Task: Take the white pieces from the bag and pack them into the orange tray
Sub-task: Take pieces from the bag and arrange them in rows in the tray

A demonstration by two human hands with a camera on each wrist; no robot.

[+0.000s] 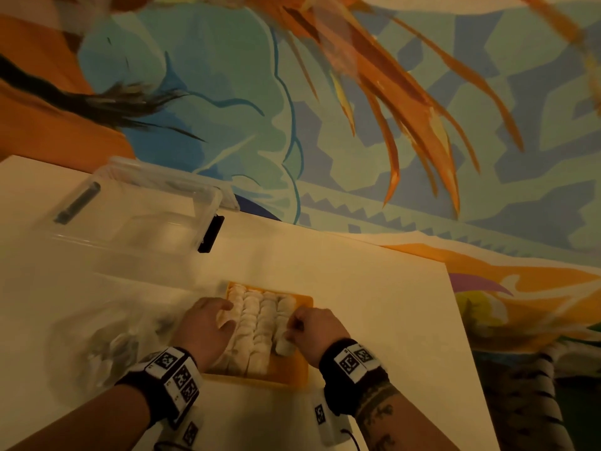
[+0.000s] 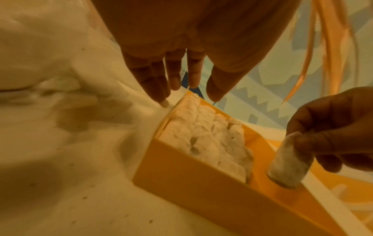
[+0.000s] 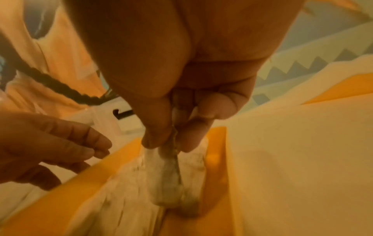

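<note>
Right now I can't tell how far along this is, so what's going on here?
A person is packing white pieces into the orange tray. The right hand pinches one piece and lowers it into the tray's bare right side. The left hand, fingers straight, hovers by the packed rows. The bag lies to the left.

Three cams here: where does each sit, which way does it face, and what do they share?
Head: worn on the head, facing down and forward at the white table; both forearms show.
Left wrist: along the open left hand toward the orange tray.
Right wrist: along the right hand, whose fingers pinch a white piece.
Shared: all three see tray and both hands.
</note>
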